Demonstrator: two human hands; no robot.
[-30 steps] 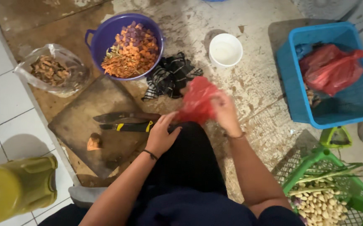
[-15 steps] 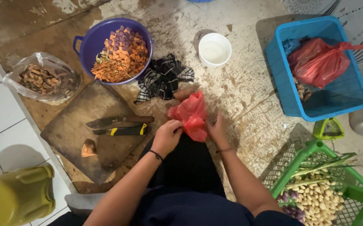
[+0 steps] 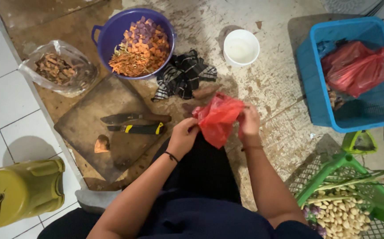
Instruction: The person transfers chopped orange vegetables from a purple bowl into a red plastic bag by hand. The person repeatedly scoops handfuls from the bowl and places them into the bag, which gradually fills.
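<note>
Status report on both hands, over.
Left hand and right hand both grip red plastic bag. Bag off the floor. Nothing blocking.

red bag [image 3: 217,118], purple bowl [image 3: 112,33], perhaps black-striped cloth [image 3: 181,77]

What lay inside the crumpled red bag [image 3: 217,118] could not be seen, and it hid most fingertips of both hands. The green basket [image 3: 353,194] and yellow jug [image 3: 19,191] ran off the frame's edge. The clear bag's [image 3: 59,67] brown contents were indistinct.
</note>
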